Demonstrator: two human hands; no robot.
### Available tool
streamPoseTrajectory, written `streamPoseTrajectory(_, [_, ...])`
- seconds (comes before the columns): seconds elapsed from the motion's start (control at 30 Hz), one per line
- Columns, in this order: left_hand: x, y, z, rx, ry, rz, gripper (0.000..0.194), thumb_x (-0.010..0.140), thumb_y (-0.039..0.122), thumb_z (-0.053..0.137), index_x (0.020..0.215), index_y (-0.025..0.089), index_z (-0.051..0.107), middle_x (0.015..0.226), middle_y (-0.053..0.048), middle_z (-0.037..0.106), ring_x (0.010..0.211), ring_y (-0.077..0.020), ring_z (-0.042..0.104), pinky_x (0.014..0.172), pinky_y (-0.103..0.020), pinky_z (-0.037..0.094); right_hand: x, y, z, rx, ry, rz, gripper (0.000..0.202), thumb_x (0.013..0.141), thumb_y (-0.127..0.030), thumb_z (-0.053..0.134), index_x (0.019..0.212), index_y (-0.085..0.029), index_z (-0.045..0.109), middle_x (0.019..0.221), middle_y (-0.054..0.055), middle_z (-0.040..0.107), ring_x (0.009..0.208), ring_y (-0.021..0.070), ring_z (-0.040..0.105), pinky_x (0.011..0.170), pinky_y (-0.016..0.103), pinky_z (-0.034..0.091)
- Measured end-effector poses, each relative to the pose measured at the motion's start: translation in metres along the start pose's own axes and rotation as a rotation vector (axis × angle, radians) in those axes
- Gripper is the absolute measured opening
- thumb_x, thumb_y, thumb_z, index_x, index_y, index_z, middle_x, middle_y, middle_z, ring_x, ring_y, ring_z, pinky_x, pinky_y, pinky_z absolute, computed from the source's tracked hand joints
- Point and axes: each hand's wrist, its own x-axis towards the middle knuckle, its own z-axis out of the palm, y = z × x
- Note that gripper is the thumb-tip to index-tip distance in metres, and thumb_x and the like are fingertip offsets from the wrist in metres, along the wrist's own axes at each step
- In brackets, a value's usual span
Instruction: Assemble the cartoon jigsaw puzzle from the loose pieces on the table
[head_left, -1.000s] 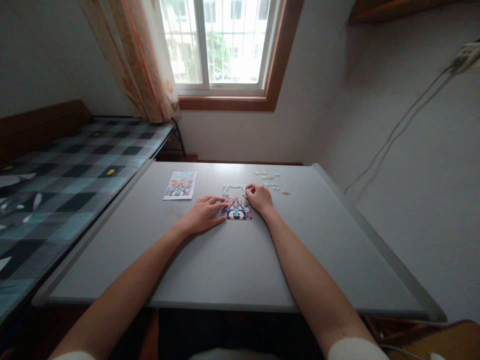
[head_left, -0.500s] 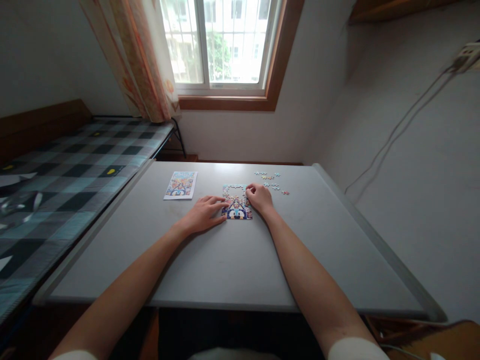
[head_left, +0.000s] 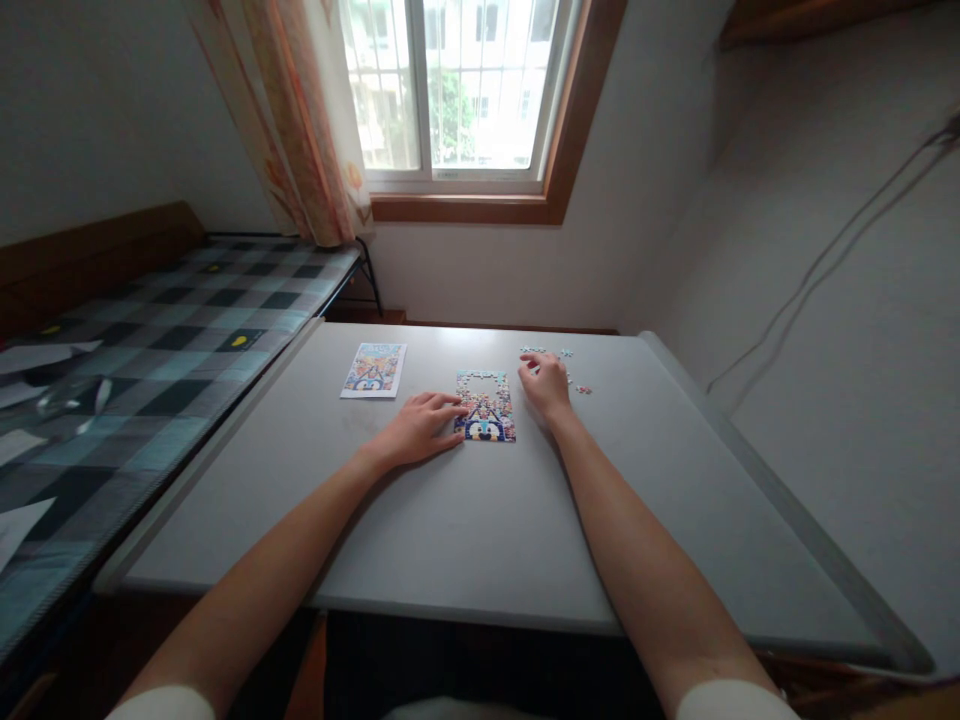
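Note:
A partly assembled jigsaw puzzle (head_left: 491,428) lies flat on the table, with a gap in its upper middle. My left hand (head_left: 421,428) rests with spread fingers at its left edge, fingertips touching it. My right hand (head_left: 545,385) is just right of the puzzle, beside the loose puzzle pieces (head_left: 567,353) and covering some of them. Its fingers are bent, with thumb and forefinger slightly apart; nothing shows between them. Left of the puzzle lies a printed reference picture (head_left: 374,371) of the same design.
The grey-white table (head_left: 450,540) stands before a window (head_left: 480,100). On the left is a bed (head_left: 172,380) with a checked cover and some papers (head_left: 45,357). A cable (head_left: 810,270) hangs along the right wall. Another loose piece (head_left: 583,390) lies right of my right wrist.
My right hand has left the puzzle's right edge and moved right and away from me to the loose pieces. The left hand stays on the puzzle. The view has shifted slightly left.

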Motion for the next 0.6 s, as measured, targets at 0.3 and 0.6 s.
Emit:
streamPoseTrajectory(0.3, [-0.001,-0.001,-0.002,-0.020,-0.002,-0.010,0.040,0.088,0.041,0.055,0.127,0.031,0.055,0.130,-0.003,0.054,0.118,-0.0229,0.048,0.104,-0.040,0.035,0.034,0.016,-0.021,-0.240,-0.054,0.197,0.029,0.083,-0.026,0.051,0.105,-0.024,0.070,0.111,0.009,0.061,0.102,0.0271,0.052,0.089,0.042,0.041])
streamPoseTrajectory(0.6, [-0.001,0.002,-0.004,-0.028,-0.016,-0.021,0.040,0.088,0.042,0.054,0.127,0.031,0.055,0.132,-0.004,0.053,0.119,-0.0236,0.048,0.104,-0.042,0.035,0.035,0.055,-0.030,-0.411,-0.165,0.133,0.034,0.088,-0.034,0.046,0.112,-0.025,0.069,0.116,0.014,0.055,0.106,0.0294,0.045,0.090,0.042,0.038])
